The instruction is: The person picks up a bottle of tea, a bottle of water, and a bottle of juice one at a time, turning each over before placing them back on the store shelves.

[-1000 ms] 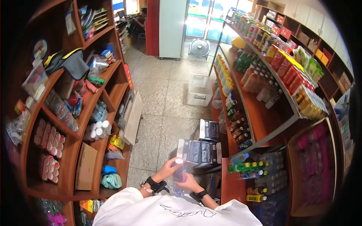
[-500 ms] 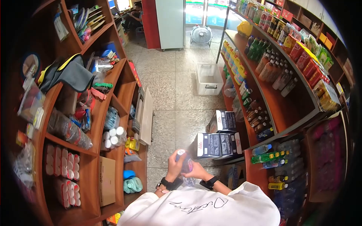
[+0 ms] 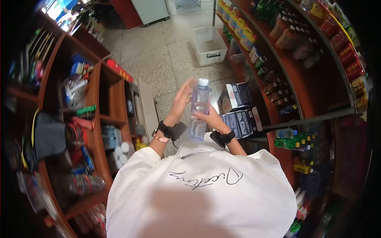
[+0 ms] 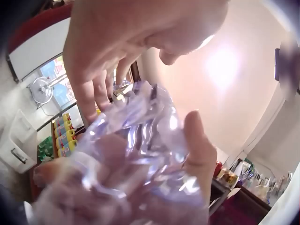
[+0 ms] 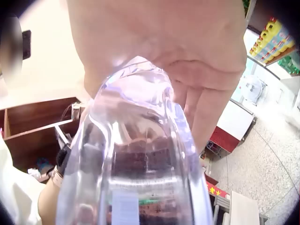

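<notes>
A clear, purple-tinted plastic bottle (image 3: 200,105) with a white cap stands tilted in front of the white shirt. My right hand (image 3: 213,118) grips its middle, thumb across the front. In the right wrist view that palm (image 5: 164,42) lies against the bottle (image 5: 140,164), whose ribbed clear wall fills the lower middle. My left hand (image 3: 183,100) is beside the bottle's upper part, its fingers extended near the cap. Seen from the left wrist, this hand (image 4: 136,42) arches loosely over the shiny bottle (image 4: 145,154), while the right hand's fingers wrap it from below.
Dark-and-white cartons (image 3: 242,121) stand on the floor at the right, just past the hands. A translucent bin (image 3: 210,49) is farther up the aisle. Wooden shelves (image 3: 105,89) line the left; a rack (image 3: 291,91) of drinks and yellow jugs (image 3: 243,29) lines the right.
The head view has tipped down and turned. My left hand, earlier around the bottle's upper end, has come off to its left side with fingers extended. The right hand still grips the bottle.
</notes>
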The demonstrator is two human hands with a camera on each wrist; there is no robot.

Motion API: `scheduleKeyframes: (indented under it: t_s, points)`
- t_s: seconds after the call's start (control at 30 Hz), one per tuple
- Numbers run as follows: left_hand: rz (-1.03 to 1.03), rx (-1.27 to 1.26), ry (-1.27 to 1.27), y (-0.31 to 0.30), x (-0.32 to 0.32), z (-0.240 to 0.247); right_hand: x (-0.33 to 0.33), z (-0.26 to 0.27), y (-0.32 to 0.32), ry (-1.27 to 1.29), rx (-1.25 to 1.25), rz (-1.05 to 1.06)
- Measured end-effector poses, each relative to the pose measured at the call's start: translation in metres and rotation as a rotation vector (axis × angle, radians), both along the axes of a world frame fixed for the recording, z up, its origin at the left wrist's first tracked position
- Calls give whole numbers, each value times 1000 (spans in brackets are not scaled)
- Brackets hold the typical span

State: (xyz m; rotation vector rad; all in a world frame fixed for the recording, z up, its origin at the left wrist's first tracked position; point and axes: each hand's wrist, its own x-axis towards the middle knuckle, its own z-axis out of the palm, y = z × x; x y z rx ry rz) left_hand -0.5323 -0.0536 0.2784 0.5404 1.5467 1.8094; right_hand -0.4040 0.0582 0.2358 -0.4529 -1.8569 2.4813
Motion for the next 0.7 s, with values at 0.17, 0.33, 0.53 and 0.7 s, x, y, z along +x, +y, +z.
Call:
scheduleKeyframes:
  t_s: [0.17, 0.33, 0.53, 0.7]
  points:
    - [-216, -40, 52, 23, -36, -45, -49, 3, 40, 161, 43, -289]
    - [-395, -331, 534, 51, -50, -56, -79, -7, 71, -113, 344, -584]
    - [-531, -543, 536, 124, -113, -67, -118, -16, 99, -287, 480, -657]
    - [-565, -354, 873, 182, -184, -80, -169, -17, 140, -327, 405, -795]
